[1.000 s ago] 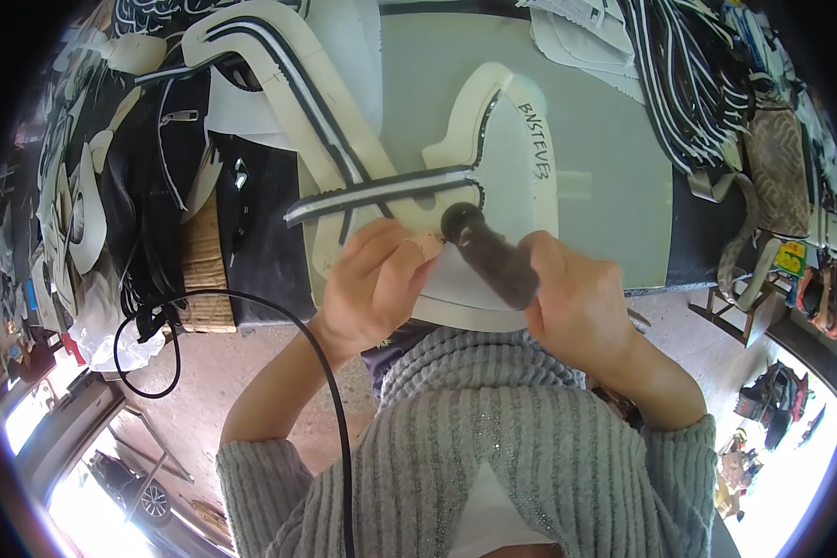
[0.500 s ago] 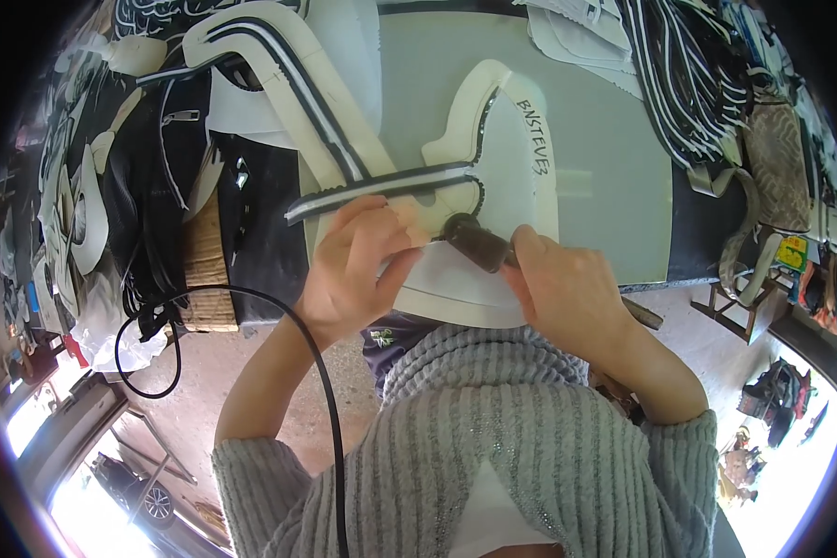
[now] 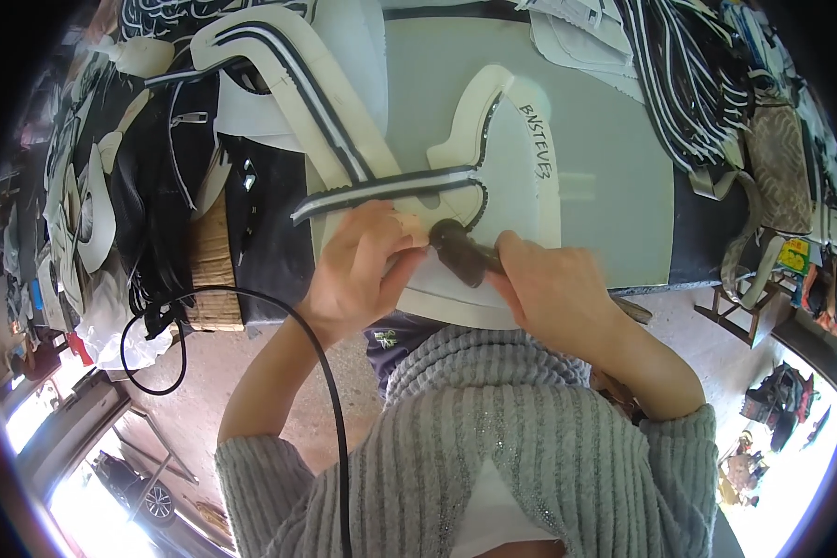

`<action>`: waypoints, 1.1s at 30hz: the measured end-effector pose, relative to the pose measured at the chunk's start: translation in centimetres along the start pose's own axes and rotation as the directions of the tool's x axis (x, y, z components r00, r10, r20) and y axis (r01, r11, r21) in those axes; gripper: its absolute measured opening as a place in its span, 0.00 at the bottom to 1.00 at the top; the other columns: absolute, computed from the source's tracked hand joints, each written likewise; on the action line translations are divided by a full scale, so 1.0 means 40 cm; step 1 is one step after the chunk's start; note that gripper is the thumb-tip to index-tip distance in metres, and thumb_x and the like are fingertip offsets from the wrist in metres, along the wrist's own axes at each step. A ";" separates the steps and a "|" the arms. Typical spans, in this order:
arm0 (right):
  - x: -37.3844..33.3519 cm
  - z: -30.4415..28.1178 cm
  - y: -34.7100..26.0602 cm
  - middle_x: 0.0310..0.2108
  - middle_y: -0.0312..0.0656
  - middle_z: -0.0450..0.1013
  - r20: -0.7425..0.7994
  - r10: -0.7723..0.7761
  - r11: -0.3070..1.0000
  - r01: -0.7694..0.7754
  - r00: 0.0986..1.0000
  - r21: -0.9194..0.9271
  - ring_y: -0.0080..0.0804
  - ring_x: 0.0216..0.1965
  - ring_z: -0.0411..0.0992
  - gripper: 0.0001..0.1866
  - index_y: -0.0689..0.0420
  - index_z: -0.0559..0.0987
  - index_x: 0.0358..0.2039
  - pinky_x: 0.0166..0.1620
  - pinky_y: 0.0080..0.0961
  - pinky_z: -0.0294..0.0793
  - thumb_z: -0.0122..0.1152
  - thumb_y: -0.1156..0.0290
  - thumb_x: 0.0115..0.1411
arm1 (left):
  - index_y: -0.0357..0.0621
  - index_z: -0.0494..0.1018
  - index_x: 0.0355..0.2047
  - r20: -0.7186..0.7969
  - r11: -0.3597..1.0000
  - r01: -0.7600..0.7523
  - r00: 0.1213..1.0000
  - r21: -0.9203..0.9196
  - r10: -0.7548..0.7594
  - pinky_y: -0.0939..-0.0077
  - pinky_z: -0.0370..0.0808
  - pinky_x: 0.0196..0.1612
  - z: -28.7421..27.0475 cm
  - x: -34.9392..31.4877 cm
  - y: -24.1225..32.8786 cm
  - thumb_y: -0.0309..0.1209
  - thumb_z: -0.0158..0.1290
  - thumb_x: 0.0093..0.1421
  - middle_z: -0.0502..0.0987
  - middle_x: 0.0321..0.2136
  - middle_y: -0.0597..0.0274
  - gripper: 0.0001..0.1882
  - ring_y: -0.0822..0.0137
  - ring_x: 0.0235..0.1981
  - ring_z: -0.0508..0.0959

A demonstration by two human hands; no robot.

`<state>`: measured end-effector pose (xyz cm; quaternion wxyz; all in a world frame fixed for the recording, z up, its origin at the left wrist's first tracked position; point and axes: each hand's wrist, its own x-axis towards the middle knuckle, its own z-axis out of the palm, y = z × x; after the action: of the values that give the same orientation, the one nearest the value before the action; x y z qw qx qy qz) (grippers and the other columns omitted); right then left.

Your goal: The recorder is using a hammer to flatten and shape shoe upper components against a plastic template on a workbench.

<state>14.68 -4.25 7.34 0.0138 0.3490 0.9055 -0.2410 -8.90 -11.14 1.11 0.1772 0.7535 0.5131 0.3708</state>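
My right hand (image 3: 563, 293) is wrapped round the handle of a hammer with a dark head (image 3: 458, 254). The head is low over the cream curved template (image 3: 535, 200), close beside the fingertips of my left hand (image 3: 358, 265). Those left fingers are bent and pinched together at the template's inner edge; what they hold is hidden. A dark, toothed edging follows the template's inner curve. Above my left hand, a black strip with a light centre line (image 3: 391, 192) lies across the template and the lower end of a long cream bent template (image 3: 316, 102).
The grey-green board (image 3: 614, 186) lies on a black table. Black-and-white strips (image 3: 684, 84) and white sheets (image 3: 581, 37) lie at the far right. Black material with zips (image 3: 158, 167) and a white bottle (image 3: 144, 56) are on the left. A black cable (image 3: 330, 391) hangs beside my left arm.
The hammer head has shifted slightly left and down toward my left fingertips, and my right hand has moved left with it. My left hand keeps its pinch.
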 end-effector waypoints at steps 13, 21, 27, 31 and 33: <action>-0.149 -0.003 0.097 0.28 0.44 0.79 0.084 0.539 0.397 -0.340 0.838 0.853 0.30 0.30 0.81 0.15 0.64 0.70 0.39 0.20 0.20 0.69 0.46 0.62 0.73 | 0.35 0.52 0.64 -0.304 0.858 0.493 0.804 -0.143 -0.512 0.61 0.68 0.61 -0.021 -0.049 0.090 0.16 0.57 0.56 0.59 0.61 0.45 0.38 0.52 0.62 0.65; -0.152 -0.014 0.124 0.43 0.52 0.78 -0.038 0.696 0.273 -0.216 0.717 0.937 0.33 0.42 0.81 0.15 0.57 0.69 0.39 0.15 0.11 0.62 0.43 0.58 0.74 | 0.34 0.43 0.69 -0.217 0.862 0.507 0.839 -0.022 -0.499 0.57 0.58 0.67 -0.009 -0.061 0.162 0.19 0.58 0.56 0.52 0.65 0.39 0.46 0.47 0.67 0.57; -0.093 -0.041 0.180 0.45 0.50 0.79 0.027 0.653 0.224 -0.227 0.757 0.948 0.28 0.41 0.79 0.14 0.57 0.71 0.40 0.16 0.12 0.61 0.46 0.58 0.73 | 0.34 0.43 0.69 -0.223 0.853 0.492 0.824 -0.173 -0.520 0.58 0.54 0.68 0.023 -0.053 0.184 0.21 0.59 0.56 0.50 0.66 0.38 0.47 0.46 0.67 0.55; -0.081 -0.092 0.253 0.41 0.44 0.80 -0.148 0.648 0.472 -0.242 0.747 0.847 0.15 0.19 0.69 0.17 0.63 0.74 0.42 0.17 0.13 0.61 0.50 0.59 0.71 | 0.31 0.44 0.68 -0.104 0.868 0.456 0.871 -0.197 -0.481 0.60 0.60 0.65 0.079 -0.035 0.242 0.20 0.60 0.55 0.53 0.65 0.38 0.46 0.46 0.67 0.57; -0.069 -0.104 0.259 0.39 0.44 0.80 -0.259 0.683 0.539 -0.233 0.683 0.809 0.13 0.14 0.60 0.17 0.64 0.75 0.41 0.17 0.14 0.61 0.50 0.61 0.71 | 0.30 0.46 0.67 -0.076 0.831 0.313 0.919 -0.460 -0.388 0.60 0.66 0.62 0.113 -0.023 0.244 0.19 0.61 0.54 0.51 0.65 0.37 0.46 0.46 0.67 0.58</action>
<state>23.99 2.52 7.13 -0.3188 0.6141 0.5637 -0.4512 0.55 -15.46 4.09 0.3641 0.5532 0.5587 0.4993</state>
